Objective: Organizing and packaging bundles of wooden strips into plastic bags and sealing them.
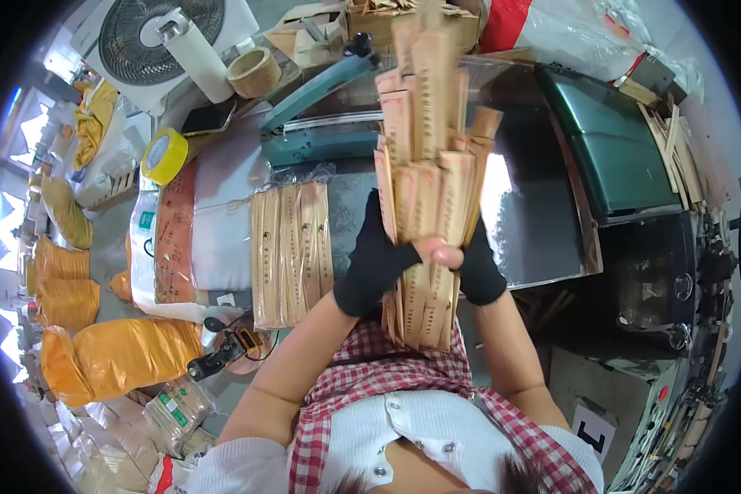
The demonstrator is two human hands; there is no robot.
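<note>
In front of my apron I hold up a thick bundle of long, narrow, tan printed paper sleeves (420, 185), which look like wrapped chopsticks. The sleeves stand at uneven heights, and the top ones are blurred. My left hand (377, 265), in a black fingerless glove, is closed round the bundle's left side. From the right side my right hand (479, 267), gloved the same way, grips it too. Thumbs meet across the front; most other fingers are hidden behind the bundle. Left of my left hand, a flat row of similar sleeves (291, 255) lies in clear plastic.
A blue-green bar sealer (321, 148) crosses the table behind the bundle. A machine with a dark green lid (605, 136) stands at right. Yellow tape (165, 156), a white bottle (191, 58) and a fan (160, 29) are at back left. A tape dispenser (225, 347) lies near left.
</note>
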